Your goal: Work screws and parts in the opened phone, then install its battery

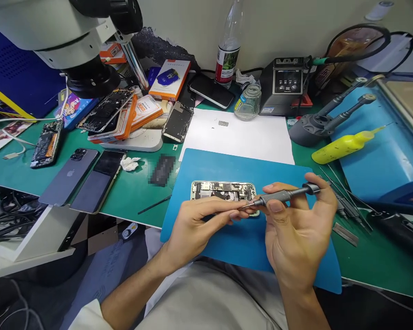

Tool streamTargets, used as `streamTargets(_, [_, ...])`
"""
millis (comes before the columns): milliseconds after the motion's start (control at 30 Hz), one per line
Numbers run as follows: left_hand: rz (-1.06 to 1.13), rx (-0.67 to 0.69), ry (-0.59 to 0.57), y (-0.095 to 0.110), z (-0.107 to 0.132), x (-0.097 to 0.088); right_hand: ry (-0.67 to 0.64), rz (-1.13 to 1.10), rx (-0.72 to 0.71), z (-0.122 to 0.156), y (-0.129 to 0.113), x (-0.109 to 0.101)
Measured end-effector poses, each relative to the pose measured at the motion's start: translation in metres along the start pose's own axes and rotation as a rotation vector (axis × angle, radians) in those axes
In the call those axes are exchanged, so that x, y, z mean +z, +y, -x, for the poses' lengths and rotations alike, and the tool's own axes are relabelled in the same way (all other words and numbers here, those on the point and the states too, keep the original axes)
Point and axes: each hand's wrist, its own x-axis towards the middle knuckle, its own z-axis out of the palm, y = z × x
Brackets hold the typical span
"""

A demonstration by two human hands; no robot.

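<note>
My right hand (296, 229) is closed around a grey precision screwdriver (284, 195), held level with its tip pointing left. My left hand (196, 224) has its fingers pinched together at the screwdriver's tip; what they pinch is too small to make out. Both hands hover just in front of an opened phone (223, 191) with its boards exposed, which lies on a blue mat (206, 169).
A white paper sheet (241, 135) lies behind the mat, with a small glass jar (248, 101) and a soldering station (285, 85). Two phones (86, 178) and dismantled parts lie left under a microscope (72, 41). A yellow squeeze bottle (342, 145) and tweezers (344, 201) sit right.
</note>
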Motion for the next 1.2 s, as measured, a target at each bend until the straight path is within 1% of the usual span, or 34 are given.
streamTargets(100, [0.021,0.007,-0.013,-0.0006,-0.0004,-0.0009,-0.004,0.005,-0.012,0.0003,0.0016,0.0])
streamTargets(400, [0.056,-0.004,-0.024,0.001,-0.0001,-0.0032,-0.039,0.013,0.043,0.0004,0.0043,-0.0035])
streamTargets(500, [0.062,0.006,-0.028,0.0001,-0.0001,-0.0034,-0.037,0.005,0.061,0.0007,0.0035,-0.0037])
streamTargets(700, [0.069,0.035,-0.047,-0.0039,0.0003,-0.0045,-0.035,-0.035,0.142,0.0027,-0.0038,-0.0013])
streamTargets(1200, [0.055,0.077,-0.07,-0.0043,0.0028,-0.0059,-0.028,-0.072,0.208,0.0016,-0.0026,-0.003])
